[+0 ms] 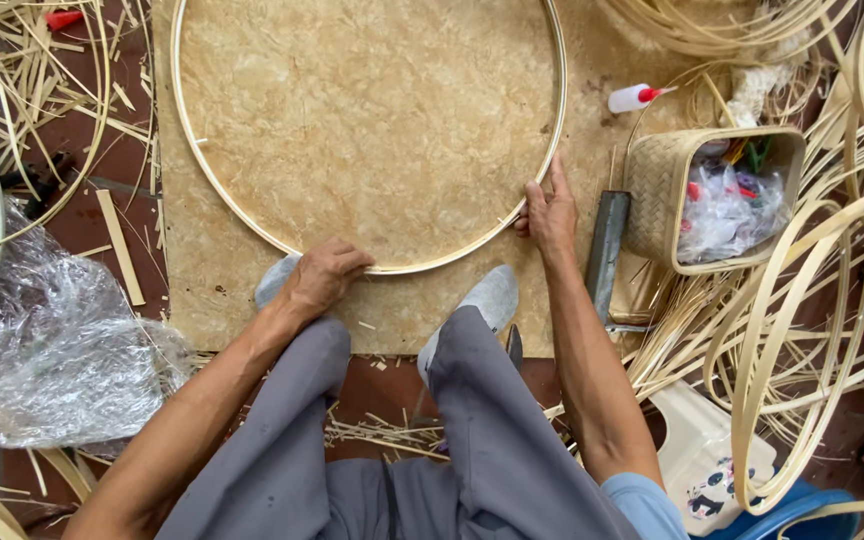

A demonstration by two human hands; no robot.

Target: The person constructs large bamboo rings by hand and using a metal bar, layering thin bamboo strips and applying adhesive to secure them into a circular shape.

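Observation:
A large round bamboo hoop (214, 170) lies flat on a tan chipboard sheet (372, 110). My left hand (320, 278) presses down on the hoop's near rim, fingers curled over it. My right hand (549, 213) grips the rim at the lower right, with the index finger stretched along the strip. Both my feet in grey socks (487, 297) rest on the board just below the hoop. My knees in grey trousers fill the bottom of the view.
A woven basket (658, 185) with plastic bags and tools stands to the right, beside a dark flat blade (606, 245). A small glue bottle (632, 98) lies above it. Bent bamboo strips (802, 300) pile at right, clear plastic sheeting (52, 350) and splinters at left.

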